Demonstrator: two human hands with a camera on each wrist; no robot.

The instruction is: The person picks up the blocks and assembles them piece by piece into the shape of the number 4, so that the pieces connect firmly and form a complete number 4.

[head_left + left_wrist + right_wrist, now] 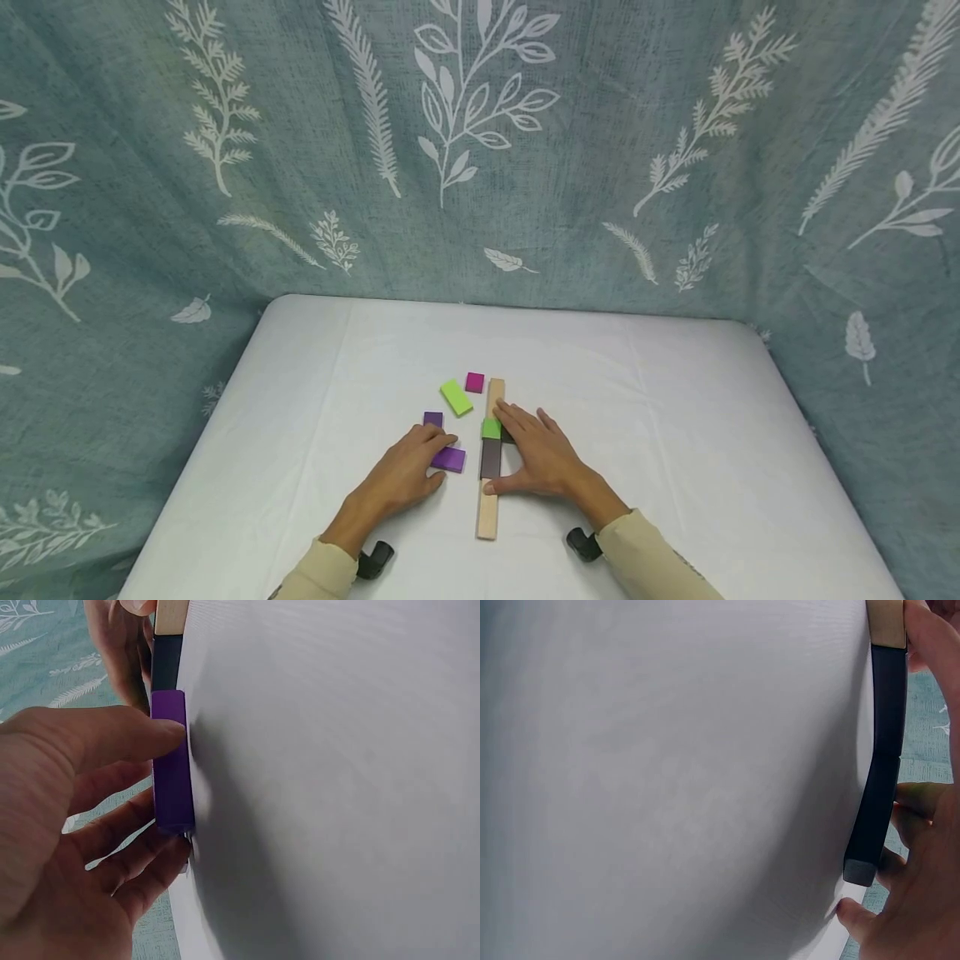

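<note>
In the head view my left hand (405, 468) has its thumb and fingers about a purple block (450, 460). The left wrist view shows the thumb on the near side of this purple block (171, 772), with fingers beyond it. My right hand (542, 457) is spread along a row of blocks. Its thumb touches the lower wooden block (487, 518), while its fingertips reach the upper wooden block (496, 388). Between these lie a green block (491, 428) and a dark grey block (491, 458). Another dark block (874, 817) lies beside the right fingers, largely hidden in the head view.
A dark purple block (432, 418) lies just beyond the left hand. Farther back are a lime green block (456, 397) and a magenta block (475, 382). Everything rests on a white-covered table (675, 433), with a patterned teal curtain (300, 150) behind.
</note>
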